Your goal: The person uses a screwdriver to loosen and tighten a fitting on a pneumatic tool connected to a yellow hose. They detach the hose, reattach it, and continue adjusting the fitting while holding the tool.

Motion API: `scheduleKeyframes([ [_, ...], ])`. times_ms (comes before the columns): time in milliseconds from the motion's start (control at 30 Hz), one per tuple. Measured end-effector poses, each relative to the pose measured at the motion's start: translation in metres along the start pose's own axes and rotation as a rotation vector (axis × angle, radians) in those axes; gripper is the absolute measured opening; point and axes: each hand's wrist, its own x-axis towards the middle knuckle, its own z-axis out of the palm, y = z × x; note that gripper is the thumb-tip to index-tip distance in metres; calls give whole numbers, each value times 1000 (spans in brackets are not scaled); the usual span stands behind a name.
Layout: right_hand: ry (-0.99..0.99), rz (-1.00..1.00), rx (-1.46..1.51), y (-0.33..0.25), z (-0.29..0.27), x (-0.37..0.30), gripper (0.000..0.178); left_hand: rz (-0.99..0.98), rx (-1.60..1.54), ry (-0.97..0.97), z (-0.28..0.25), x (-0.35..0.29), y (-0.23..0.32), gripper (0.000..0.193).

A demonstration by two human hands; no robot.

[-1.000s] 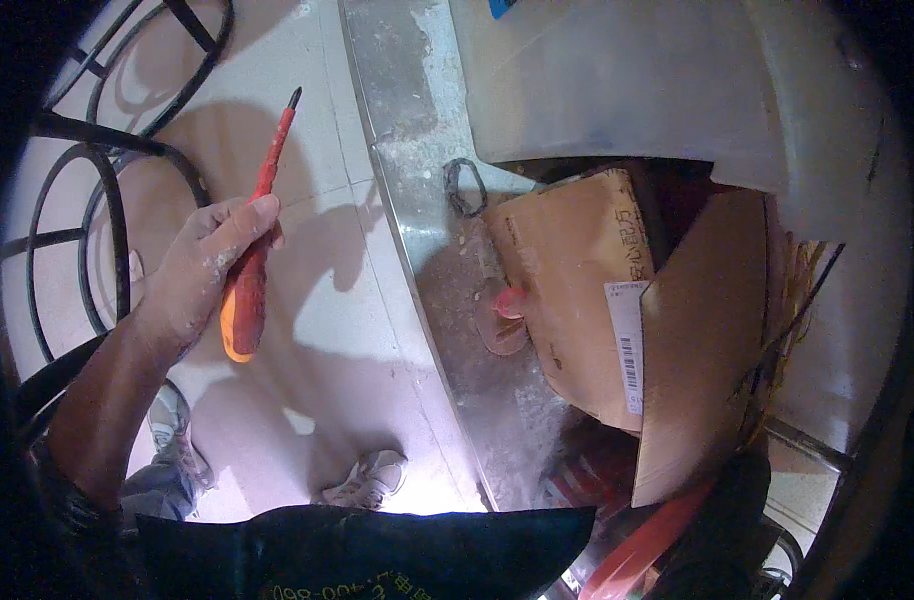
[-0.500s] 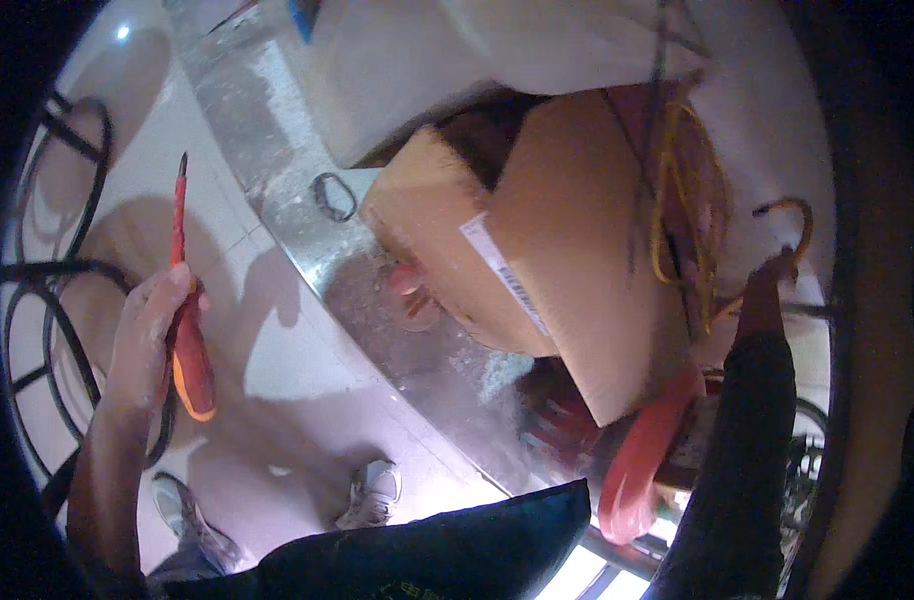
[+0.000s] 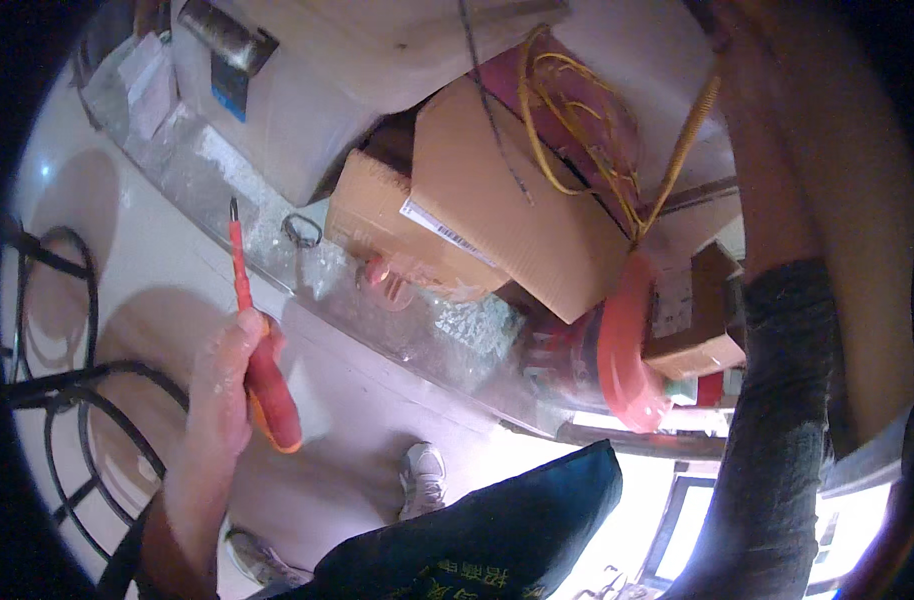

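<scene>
A red-and-orange screwdriver (image 3: 270, 390) is held in the left hand (image 3: 222, 385), its handle clamped between thumb and fingers and its tip directed away from the body, above the pale floor (image 3: 347, 390). The right hand (image 3: 719, 30) is seen dimly at the upper right, near a yellow coiled cord (image 3: 699, 115); whether its fingers are together or apart cannot be told. Between the hands, a cardboard box (image 3: 517, 200) is shown, with a red curved object (image 3: 627, 350) just beside it.

A cardboard box (image 3: 497, 220) sits well apart from black curved bars (image 3: 62, 382).
</scene>
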Motion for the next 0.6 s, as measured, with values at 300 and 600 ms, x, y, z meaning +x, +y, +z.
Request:
scheduleKeyframes([
  [300, -344, 228, 725, -138, 58, -277, 35, -57, -234, -68, 13, -9, 4, 37],
  [600, -791, -24, 126, -144, 114, -308, 27, -182, 673, -97, -14, 37, -122, 46],
])
